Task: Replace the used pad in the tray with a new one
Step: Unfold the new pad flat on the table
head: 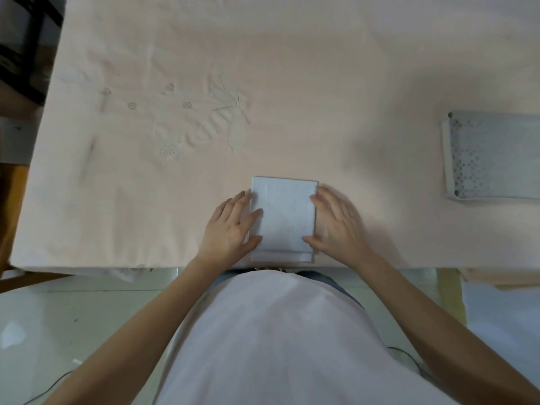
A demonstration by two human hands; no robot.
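Observation:
A folded white pad (283, 217) lies flat on the table near its front edge, right in front of me. My left hand (230, 226) rests against the pad's left side, with thumb and index fingertip on top of it. My right hand (336, 223) lies at the pad's right side, fingers spread, with the thumb and fingertips touching its right edge. Neither hand has lifted it. A grey tray (447, 159) with a perforated grid on top sits at the right edge of the view, well away from both hands.
A pale pink tablecloth (263, 83) with faint floral embroidery covers the table. Dark furniture (20, 48) stands beyond the table's left edge. Cables lie on the pale tiled floor (58, 331) below the front edge.

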